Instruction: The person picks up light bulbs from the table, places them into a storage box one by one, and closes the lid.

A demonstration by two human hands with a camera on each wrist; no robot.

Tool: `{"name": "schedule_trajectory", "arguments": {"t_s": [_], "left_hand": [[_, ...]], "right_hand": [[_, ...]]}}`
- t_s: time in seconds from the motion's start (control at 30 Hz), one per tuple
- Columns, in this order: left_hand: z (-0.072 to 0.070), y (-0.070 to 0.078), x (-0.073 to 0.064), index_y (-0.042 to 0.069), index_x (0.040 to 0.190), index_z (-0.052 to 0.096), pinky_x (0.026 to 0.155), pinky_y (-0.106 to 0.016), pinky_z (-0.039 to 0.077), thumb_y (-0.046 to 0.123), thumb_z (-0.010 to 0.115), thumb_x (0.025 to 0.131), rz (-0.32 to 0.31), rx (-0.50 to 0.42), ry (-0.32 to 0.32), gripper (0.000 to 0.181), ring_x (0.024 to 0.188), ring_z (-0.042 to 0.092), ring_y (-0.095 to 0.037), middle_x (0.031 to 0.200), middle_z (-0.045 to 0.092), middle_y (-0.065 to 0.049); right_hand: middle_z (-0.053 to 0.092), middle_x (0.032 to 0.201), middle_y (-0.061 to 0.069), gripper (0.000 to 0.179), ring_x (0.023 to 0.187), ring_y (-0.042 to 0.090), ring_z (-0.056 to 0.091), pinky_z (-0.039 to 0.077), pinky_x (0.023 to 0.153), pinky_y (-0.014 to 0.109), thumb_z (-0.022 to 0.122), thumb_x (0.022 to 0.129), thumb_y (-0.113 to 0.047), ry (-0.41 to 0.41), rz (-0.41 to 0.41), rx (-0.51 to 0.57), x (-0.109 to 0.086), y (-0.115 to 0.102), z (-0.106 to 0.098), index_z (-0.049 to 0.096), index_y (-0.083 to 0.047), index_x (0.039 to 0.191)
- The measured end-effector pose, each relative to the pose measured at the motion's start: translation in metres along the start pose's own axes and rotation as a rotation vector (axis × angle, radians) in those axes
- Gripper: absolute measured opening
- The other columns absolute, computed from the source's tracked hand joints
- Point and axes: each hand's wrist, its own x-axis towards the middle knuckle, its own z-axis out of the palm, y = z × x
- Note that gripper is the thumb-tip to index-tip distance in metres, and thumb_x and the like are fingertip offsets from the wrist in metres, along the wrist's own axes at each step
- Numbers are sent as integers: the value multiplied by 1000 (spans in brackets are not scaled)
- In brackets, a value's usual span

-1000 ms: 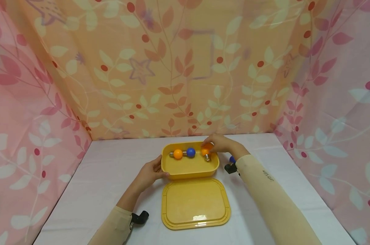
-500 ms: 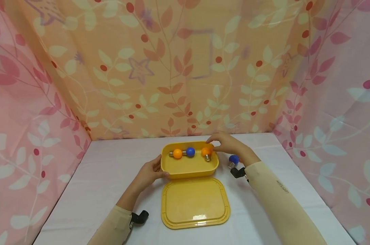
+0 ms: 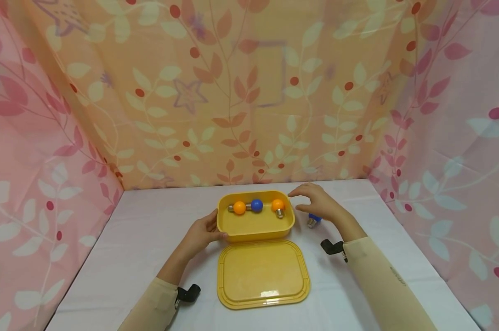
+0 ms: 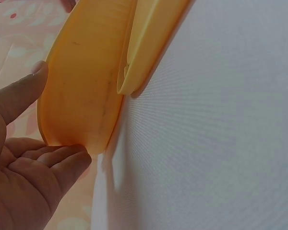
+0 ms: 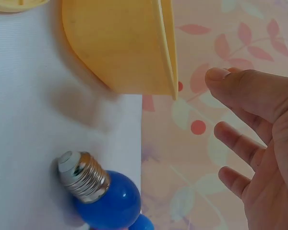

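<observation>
A yellow plastic box [image 3: 256, 226] stands without its lid on the table. Inside it lie an orange light bulb [image 3: 239, 208], a blue light bulb [image 3: 256, 205] and, at the right end, a second orange bulb [image 3: 277, 205] with its metal screw base towards me. My left hand [image 3: 201, 234] holds the box's left front corner between thumb and fingers. Just right of the box, my right hand [image 3: 317, 202] hovers with spread fingers and holds nothing. Below it rests another blue bulb [image 5: 113, 201], partly hidden by the hand in the head view.
The yellow lid [image 3: 263, 274] lies flat in front of the box. Part of another blue round thing [image 5: 143, 223] shows behind the loose bulb in the right wrist view. Patterned cloth walls [image 3: 233, 115] close off the table's back and sides.
My right hand has let go of the right-hand orange bulb and moved out of the box, to the right. The left hand has stayed at the box's corner.
</observation>
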Motion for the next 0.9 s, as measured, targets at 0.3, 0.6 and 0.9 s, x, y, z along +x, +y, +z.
{"name": "schedule_trajectory", "arguments": {"t_s": [0.3, 0.6, 0.9], "left_hand": [[0, -1, 0, 7, 164, 19, 114, -35, 43, 18, 84, 87, 3, -5, -4, 101, 150, 37, -26, 167, 30, -13], [-1, -1, 1, 7, 164, 19, 113, -34, 43, 16, 83, 87, 11, -5, -7, 101, 150, 36, -26, 167, 28, -13], [-1, -1, 1, 6, 164, 18, 113, -33, 43, 14, 83, 88, 15, -9, -12, 100, 150, 37, -26, 167, 29, -13]], "right_hand": [[68, 132, 5, 42, 132, 33, 51, 32, 116, 63, 82, 87, -13, 117, -72, -26, -28, 6, 0, 72, -15, 128], [68, 132, 6, 46, 133, 34, 49, 28, 115, 66, 84, 85, -12, 189, -56, 12, -48, 5, -2, 72, -16, 128], [68, 133, 7, 47, 133, 33, 49, 29, 116, 66, 84, 85, -9, 208, -34, 25, -58, 14, 1, 71, -15, 129]]}}
